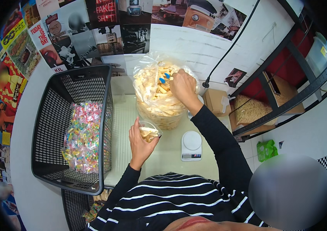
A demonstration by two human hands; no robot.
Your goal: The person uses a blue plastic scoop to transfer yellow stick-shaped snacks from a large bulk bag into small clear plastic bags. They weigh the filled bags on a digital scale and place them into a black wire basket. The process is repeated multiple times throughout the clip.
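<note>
My left hand (142, 143) is wrapped around a small clear plastic container (158, 130), which holds several pale snack sticks (149, 132). Beyond it stands a large clear plastic bag (149, 99), open at the top and full of similar pale yellow sticks. Over the bag's mouth, my right hand (183, 85) reaches in with bent fingers. Two blue oval tips (164, 78) show just left of those fingers, among the sticks; whether they belong to a tool I cannot tell. A white digital kitchen scale (191, 145) lies on the table, right of my left hand, with its plate bare.
A black mesh plastic basket (107, 115) with small wrapped colourful sweets (84, 138) borders the work table (163, 157) on the left. Another dark basket (74, 209) sits lower. Cardboard boxes (216, 101), a hanging black cable (224, 55) and a metal-framed shelf (282, 106) line the right.
</note>
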